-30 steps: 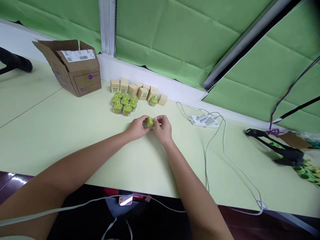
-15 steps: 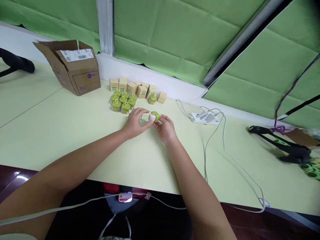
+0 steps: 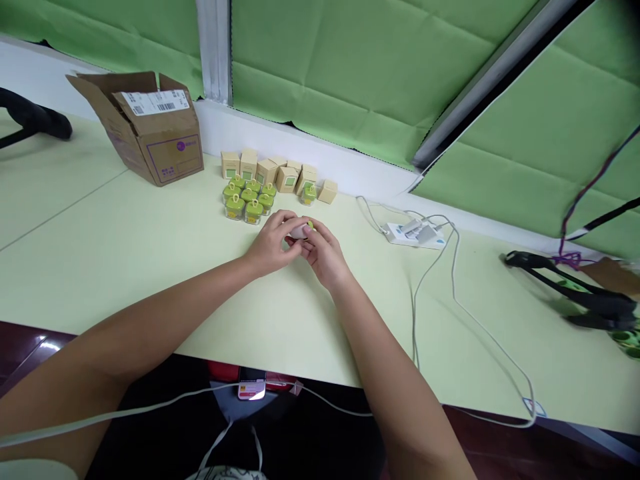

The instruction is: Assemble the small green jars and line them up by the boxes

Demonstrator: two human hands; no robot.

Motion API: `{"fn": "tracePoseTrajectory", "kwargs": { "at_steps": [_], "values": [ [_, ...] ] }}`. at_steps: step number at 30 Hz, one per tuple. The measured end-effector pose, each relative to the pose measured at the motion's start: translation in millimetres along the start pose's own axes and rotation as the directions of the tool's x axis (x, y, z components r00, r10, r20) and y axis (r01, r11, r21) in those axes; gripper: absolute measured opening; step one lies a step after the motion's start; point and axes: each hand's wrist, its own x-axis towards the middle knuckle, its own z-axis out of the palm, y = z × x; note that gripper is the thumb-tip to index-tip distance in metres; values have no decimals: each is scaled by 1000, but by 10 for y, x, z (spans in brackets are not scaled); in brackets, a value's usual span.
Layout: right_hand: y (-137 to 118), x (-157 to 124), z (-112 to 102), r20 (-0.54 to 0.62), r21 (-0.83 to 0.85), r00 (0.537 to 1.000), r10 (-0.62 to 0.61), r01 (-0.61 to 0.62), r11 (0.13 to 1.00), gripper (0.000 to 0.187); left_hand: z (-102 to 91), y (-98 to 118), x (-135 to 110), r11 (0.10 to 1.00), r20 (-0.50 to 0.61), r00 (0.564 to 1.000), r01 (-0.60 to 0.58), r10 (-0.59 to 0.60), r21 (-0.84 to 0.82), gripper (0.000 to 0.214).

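Observation:
Close together over the middle of the table, my left hand and my right hand both have their fingers curled round one small jar. My left hand grips the clear glass body, which its fingers now mostly hide. In my right hand is the green lid, with its smooth white underside showing between the hands. Whether lid and glass touch I cannot tell. Just beyond my left hand stand several glass jars with green lids, grouped together. One more such jar stands apart to their right.
Several small cardboard boxes line the wall behind the jars. A large open carton stands at the back left. To the right lies a white power strip, its cables running over the table. A black stand is farther right.
My right hand has brought the lid left and tilted it toward my left hand. The white underside now sits between the fingers, and the glass is hardly visible. The view has shifted slightly.

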Motion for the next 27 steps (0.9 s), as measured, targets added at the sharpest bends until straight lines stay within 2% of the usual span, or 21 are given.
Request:
{"fn": "tracePoseTrajectory", "kwargs": {
  "at_steps": [3,10,14,20,27],
  "values": [
    [12,-43,30,36,-48,999,-26,28,998,54,-24,13,4,999,28,999,44,-44,15,35],
    [31,-17,-21,32,-152,999,-5,10,988,47,-77,-11,67,990,125,986,124,-115,-65,24],
    [16,-6,-47,81,-203,997,2,14,979,51,-103,16,94,993,169,983,90,-77,-71,18],
    [-54,-41,-47,153,-202,988,10,21,979,48,-97,40,95,998,176,984,11,-2,-54,13],
    [-132,-56,-65,156,-206,986,64,-31,978,42,-68,52,85,1000,196,981,-5,5,1,14]
  ]
}}
